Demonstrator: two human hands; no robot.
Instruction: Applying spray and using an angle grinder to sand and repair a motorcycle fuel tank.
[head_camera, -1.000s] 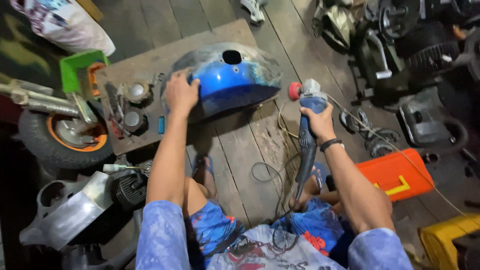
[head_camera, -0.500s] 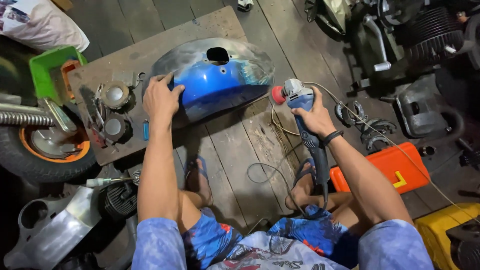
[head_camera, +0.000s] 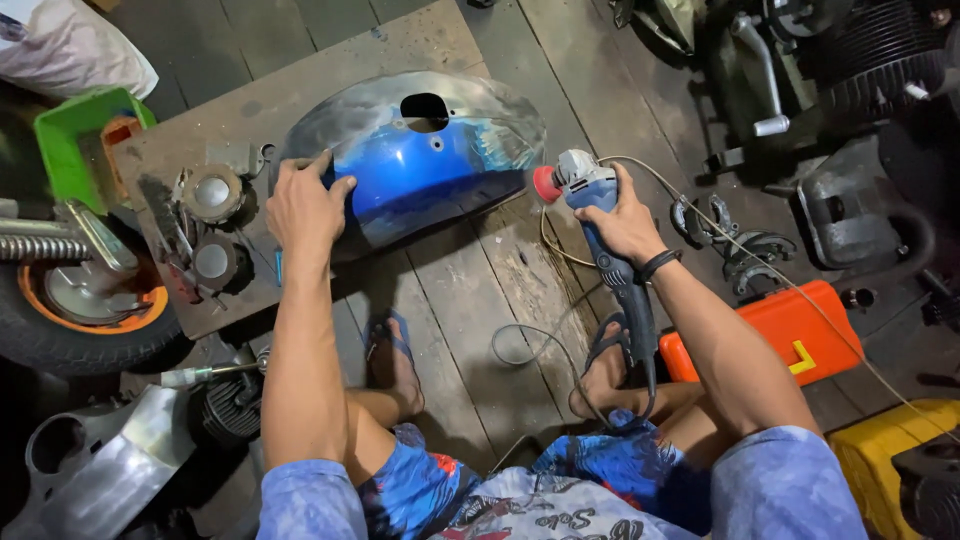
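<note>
Blue curved metal fender (head_camera: 420, 170) under left hand (head_camera: 303, 205), grinder (head_camera: 600, 230) alongside.

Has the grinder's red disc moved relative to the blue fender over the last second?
Yes. The red disc on the grinder in the right hand has closed in leftward and now sits at the blue fender edge.
</note>
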